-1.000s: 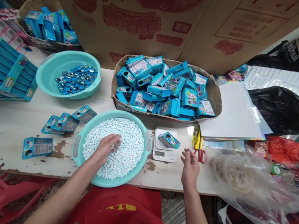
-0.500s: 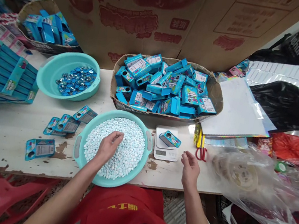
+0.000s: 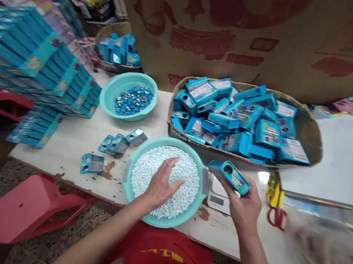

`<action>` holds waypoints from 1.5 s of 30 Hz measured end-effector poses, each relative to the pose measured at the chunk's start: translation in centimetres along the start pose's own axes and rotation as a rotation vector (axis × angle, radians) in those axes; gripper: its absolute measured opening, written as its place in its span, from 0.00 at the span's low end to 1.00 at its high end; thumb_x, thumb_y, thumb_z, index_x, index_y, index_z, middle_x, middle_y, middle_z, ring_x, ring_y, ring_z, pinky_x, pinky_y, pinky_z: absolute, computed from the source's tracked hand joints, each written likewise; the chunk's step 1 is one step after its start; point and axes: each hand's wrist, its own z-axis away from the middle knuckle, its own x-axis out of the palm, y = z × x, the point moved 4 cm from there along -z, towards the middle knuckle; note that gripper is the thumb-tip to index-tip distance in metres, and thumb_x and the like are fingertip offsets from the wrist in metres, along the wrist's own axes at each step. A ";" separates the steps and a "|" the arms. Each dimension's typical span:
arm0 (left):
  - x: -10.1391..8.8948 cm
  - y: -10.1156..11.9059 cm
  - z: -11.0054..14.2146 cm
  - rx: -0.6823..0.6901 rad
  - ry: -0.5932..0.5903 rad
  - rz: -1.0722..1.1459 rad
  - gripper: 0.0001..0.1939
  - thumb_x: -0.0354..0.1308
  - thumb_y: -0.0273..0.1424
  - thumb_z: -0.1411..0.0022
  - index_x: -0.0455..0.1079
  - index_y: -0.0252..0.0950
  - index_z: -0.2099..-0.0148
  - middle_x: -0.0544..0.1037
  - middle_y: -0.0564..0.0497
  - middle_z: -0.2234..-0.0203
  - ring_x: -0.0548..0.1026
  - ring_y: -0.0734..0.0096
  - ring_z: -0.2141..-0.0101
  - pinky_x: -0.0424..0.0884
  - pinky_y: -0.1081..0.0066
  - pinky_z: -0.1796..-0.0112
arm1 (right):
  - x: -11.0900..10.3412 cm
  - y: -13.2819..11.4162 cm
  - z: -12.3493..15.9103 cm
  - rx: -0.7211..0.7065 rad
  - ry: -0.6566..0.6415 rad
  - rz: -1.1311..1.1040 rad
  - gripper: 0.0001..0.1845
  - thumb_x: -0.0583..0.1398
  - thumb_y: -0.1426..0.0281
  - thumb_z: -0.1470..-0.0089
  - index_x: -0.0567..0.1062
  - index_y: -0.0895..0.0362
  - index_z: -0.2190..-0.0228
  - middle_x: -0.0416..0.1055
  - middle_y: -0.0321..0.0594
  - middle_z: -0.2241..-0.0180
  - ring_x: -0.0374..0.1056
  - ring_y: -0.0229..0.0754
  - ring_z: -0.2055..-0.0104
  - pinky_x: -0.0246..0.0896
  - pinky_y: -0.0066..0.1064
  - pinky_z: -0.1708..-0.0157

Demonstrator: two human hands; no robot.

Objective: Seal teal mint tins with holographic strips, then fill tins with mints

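My left hand (image 3: 161, 187) hovers over a turquoise basin (image 3: 126, 177) full of small pale blue-white candies (image 3: 187, 169). Its thumb and fingers are spread, with nothing seen between them. My right hand (image 3: 247, 203) grips a small blue candy box (image 3: 234, 177) with a round dark hole in its upper face. The box is tilted above a white digital scale (image 3: 217, 199), which it and the hand partly cover. Left of the basin lie several similar blue boxes (image 3: 93, 163) on the white table (image 3: 68, 155).
A cut carton (image 3: 310, 131) heaped with blue boxes stands behind the basin. A second turquoise basin (image 3: 110, 95) holds blue and silver caps. Red-handled scissors (image 3: 277, 217) lie right of the scale. Stacked blue packs (image 3: 34, 56) rise at left, near a red stool (image 3: 26, 211).
My right hand has taken the blue box off the scale and lifted it. My left hand's fingers have spread over the candies. The view has turned left.
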 end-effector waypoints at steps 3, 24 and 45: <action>-1.3 2.3 0.4 0.222 -0.114 -0.114 0.27 0.59 0.30 0.45 0.63 0.44 0.43 0.67 0.44 0.45 0.65 0.56 0.47 0.63 0.58 0.49 | 4.1 -4.8 2.0 -0.230 -0.426 -0.062 0.19 0.66 0.63 0.56 0.74 0.51 0.59 0.74 0.40 0.59 0.70 0.48 0.56 0.65 0.41 0.55; -16.0 -14.9 4.0 -0.334 0.515 -0.874 0.20 0.51 0.30 0.40 0.66 0.30 0.47 0.70 0.36 0.53 0.67 0.51 0.51 0.64 0.57 0.52 | 10.1 -5.9 -20.1 -0.224 -0.365 0.867 0.24 0.66 0.54 0.59 0.75 0.63 0.70 0.73 0.57 0.65 0.67 0.59 0.55 0.57 0.46 0.60; 2.6 -9.0 -2.1 -0.418 0.100 -0.310 0.14 0.57 0.41 0.45 0.74 0.41 0.59 0.74 0.46 0.62 0.70 0.56 0.57 0.63 0.62 0.56 | 4.5 -0.9 4.3 0.349 -0.386 -0.455 0.26 0.69 0.59 0.60 0.70 0.52 0.58 0.76 0.39 0.60 0.71 0.46 0.59 0.68 0.38 0.58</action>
